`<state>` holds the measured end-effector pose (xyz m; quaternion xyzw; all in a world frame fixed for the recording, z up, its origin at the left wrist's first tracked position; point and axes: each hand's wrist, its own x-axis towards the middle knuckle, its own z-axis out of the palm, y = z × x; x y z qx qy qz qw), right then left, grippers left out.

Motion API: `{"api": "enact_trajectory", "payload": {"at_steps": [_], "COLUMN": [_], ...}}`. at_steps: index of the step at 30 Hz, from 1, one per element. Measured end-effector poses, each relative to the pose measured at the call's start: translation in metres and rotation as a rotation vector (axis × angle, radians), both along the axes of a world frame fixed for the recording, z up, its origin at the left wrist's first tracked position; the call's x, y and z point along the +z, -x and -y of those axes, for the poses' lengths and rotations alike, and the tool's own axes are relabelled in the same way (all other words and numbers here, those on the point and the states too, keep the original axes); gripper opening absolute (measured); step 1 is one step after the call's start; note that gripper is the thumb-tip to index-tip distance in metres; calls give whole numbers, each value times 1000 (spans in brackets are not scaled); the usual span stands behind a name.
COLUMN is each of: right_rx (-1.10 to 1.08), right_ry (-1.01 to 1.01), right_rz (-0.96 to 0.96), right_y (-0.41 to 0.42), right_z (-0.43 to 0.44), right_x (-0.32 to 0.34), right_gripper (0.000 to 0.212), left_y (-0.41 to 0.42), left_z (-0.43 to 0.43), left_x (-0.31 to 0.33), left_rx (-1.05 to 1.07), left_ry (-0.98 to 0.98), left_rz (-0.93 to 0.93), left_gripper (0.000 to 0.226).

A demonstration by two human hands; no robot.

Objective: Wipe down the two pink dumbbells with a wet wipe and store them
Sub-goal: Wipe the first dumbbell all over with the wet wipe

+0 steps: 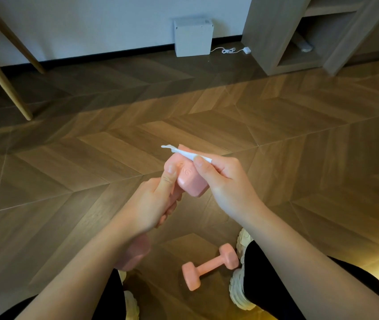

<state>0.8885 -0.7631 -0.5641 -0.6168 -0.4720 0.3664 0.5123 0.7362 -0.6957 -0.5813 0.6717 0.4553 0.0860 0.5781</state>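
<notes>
Forearms rise from the bottom edge and meet at the middle of the view, above black-clad knees and pale shoes. Between them stands the held dumbbell, pink, roughly upright and tilted, its lower head half hidden under the left wrist. The left hand wraps its fingers round the handle, thumb stretched up along the side of the upper head. The right hand pinches a folded white wet wipe between thumb and curled fingers, pressing it onto the top of that upper head; one corner of the wipe sticks out toward 10 o'clock.

At 5 o'clock from the held one, the second dumbbell lies on the chevron wood floor, just beside the right shoe. Farther out, at 12 o'clock, a white box stands against the wall, with a white cable coiled beside it. A grey shelf unit stands at 1 o'clock, and slanted wooden legs at 10 o'clock.
</notes>
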Motion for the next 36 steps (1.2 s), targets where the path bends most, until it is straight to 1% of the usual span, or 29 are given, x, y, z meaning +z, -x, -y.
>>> {"api": "enact_trajectory", "payload": {"at_steps": [2,3,5,7,10,14,16,19,23,25,28,30,31,32,34,36], "right_rx": [-9,-14,-3,16,-2,-12,-4,19,6,-4,12,-28,-56,-71,-44,-21], "right_ry": [21,10,-33,-42,-45,-104,-72,-43,-67,-90,-97,-75,-66,-64,-57,-50], "right_rz": [24,43,31,35,69,89,49,3,-19,-5,23,40,27,16,-32,-60], "right_y": [0,0,0,0,1,2,0,-1,1,1,3,3,2,0,-3,-4], "right_z": [-1,0,4,2,-6,4,-1,-13,-11,-7,0,3,3,2,1,-2], "right_x": [-4,-6,-8,-6,-6,-8,-6,-4,-5,-7,-6,-2,-2,-5,-9,-9], "right_gripper": [37,38,34,31,31,35,33,32,38,38,32,45,46,42,36,40], "left_y": [-2,-1,-1,0,-1,1,1,0,-1,-1,-1,-1,-1,0,3,5], "left_z": [0,0,-1,-2,-3,-4,-4,-5,-5,-5,-6,-7,-7,-8,-8,-8], "left_x": [-4,-7,-5,-8,-7,-6,-8,-8,-7,-8,-8,-6,-6,-6,-5,-4], "left_rx": [38,60,97,130,154,168,157,126,129,137,195,226,229,225,214,195], "left_ry": [-34,-21,37,74,72,99,66,-7,-4,8,123,151,140,121,84,48], "left_rz": [18,27,54,68,73,99,114,83,65,73,133,165,184,208,255,279], "left_gripper": [85,88,100,104,106,106,108,102,101,102,100,101,103,104,106,111]}}
